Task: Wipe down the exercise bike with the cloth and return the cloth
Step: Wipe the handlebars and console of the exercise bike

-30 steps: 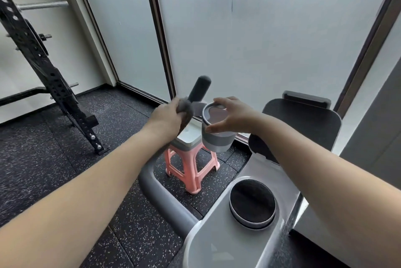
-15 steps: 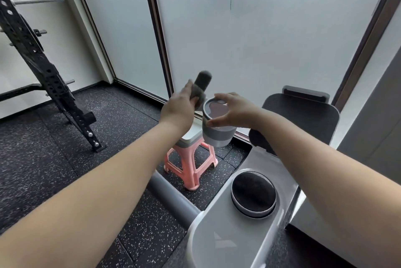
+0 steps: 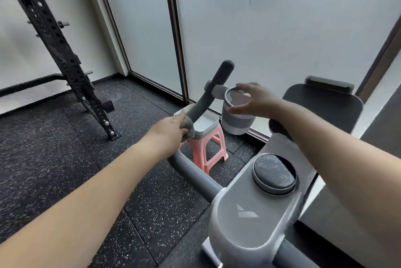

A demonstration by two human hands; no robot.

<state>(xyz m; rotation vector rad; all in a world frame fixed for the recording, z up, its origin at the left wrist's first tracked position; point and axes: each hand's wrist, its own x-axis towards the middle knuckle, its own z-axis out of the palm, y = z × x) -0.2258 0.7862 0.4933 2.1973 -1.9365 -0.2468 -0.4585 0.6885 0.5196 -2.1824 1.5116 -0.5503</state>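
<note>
Just cloth (image 3: 188, 127) on handlebar (image 3: 208, 96).

Stool (image 3: 204, 148) behind handlebar (image 3: 208, 94), rack (image 3: 56, 46) left, cup holder (image 3: 237, 115) right

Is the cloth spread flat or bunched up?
Bunched. The cloth is a grey wad gripped in the left hand, pressed around the handlebar grip.
</note>
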